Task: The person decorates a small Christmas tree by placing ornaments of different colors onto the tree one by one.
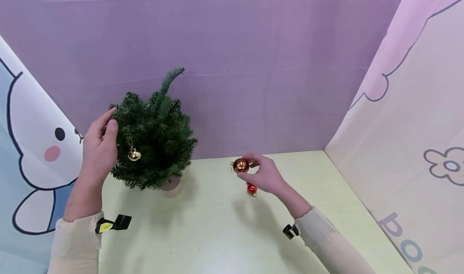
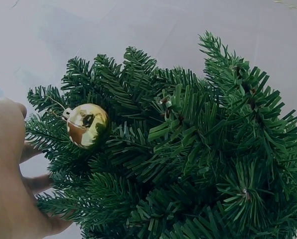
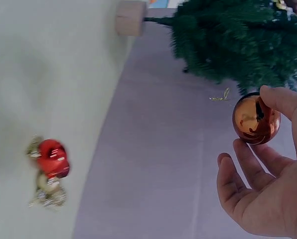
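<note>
A small green artificial Christmas tree [image 1: 163, 129] stands at the left of the table. On its left side my left hand [image 1: 99, 143] is raised against the branches; in the left wrist view its fingers [image 2: 39, 183] reach partly behind the needles. A shiny gold ball ornament [image 1: 134, 154] hangs by a thread from a branch beside that hand. Right of the tree, my right hand [image 1: 264, 173] pinches a copper-brown ball ornament [image 3: 256, 119] between thumb and fingertips, above the table. The ornament's gold cap and loop point toward the tree.
Below the right hand, a red ornament [image 1: 251, 189] lies on the pale table [image 1: 203, 225], with small gold pieces [image 3: 50, 191] beside it. The tree has a light round base [image 1: 171, 188]. A purple cloth [image 1: 232, 64] hangs behind, and printed panels flank both sides.
</note>
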A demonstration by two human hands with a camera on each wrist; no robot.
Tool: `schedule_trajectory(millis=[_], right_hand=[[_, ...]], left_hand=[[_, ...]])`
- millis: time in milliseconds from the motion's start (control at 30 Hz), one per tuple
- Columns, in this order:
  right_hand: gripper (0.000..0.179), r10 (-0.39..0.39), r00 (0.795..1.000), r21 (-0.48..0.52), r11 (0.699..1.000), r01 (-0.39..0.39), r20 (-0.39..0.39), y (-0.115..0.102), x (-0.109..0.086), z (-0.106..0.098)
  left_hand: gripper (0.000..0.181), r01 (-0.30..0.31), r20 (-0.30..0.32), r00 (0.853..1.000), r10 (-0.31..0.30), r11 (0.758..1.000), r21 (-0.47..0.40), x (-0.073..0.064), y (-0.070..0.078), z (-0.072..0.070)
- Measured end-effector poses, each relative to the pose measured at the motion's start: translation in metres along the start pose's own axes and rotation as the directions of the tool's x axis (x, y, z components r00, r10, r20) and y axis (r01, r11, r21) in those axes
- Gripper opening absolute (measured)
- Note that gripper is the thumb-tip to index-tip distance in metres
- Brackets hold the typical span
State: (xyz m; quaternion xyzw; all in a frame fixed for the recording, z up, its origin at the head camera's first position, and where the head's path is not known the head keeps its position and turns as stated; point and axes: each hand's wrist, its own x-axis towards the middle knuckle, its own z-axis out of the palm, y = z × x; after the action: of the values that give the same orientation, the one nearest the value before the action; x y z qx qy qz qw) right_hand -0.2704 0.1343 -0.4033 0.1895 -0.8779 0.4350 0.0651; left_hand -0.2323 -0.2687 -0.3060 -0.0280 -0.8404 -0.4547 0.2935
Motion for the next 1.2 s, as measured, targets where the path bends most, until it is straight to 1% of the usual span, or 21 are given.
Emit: schedule_trajectory(millis=[133,267,367,533,633,967,1200], right_hand=[[0.038,-0.026,0.999,0.012,1.000,0.026,0.033,-0.017,0.007,-0.001],[0.038,-0.049,0.996,0.008,0.999,0.049,0.073,-0.034,0.013,-0.001],[0.040,-0.074,0.993,-0.008,0.997,0.075,0.086,-0.049,0.018,0.000],[0.040,-0.131,0.986,-0.036,0.990,0.135,0.104,-0.069,0.027,0.001],[0.040,-0.161,0.981,-0.033,0.986,0.166,0.112,-0.079,0.032,0.002],[0.041,-0.208,0.968,0.014,0.978,0.208,0.137,-0.116,0.042,0.007],[0.044,-0.224,0.961,0.031,0.975,0.222,0.160,-0.135,0.054,0.008]], left_hand=[[0.047,0.000,0.010,1.000,0.000,1.000,-0.002,0.000,0.001,0.001],[0.047,0.002,0.034,0.999,-0.001,0.999,-0.033,-0.002,0.001,0.002],[0.047,0.001,0.041,0.999,0.001,0.999,-0.055,-0.003,0.000,0.001],[0.047,-0.006,0.039,0.999,0.009,0.998,-0.055,-0.003,0.000,0.002],[0.048,-0.014,0.046,0.999,0.016,0.998,-0.054,-0.003,-0.002,0.003],[0.048,-0.030,0.035,0.999,0.031,0.999,-0.025,-0.001,-0.004,0.002],[0.048,-0.012,0.035,0.999,0.013,1.000,-0.019,-0.002,-0.002,0.001]])
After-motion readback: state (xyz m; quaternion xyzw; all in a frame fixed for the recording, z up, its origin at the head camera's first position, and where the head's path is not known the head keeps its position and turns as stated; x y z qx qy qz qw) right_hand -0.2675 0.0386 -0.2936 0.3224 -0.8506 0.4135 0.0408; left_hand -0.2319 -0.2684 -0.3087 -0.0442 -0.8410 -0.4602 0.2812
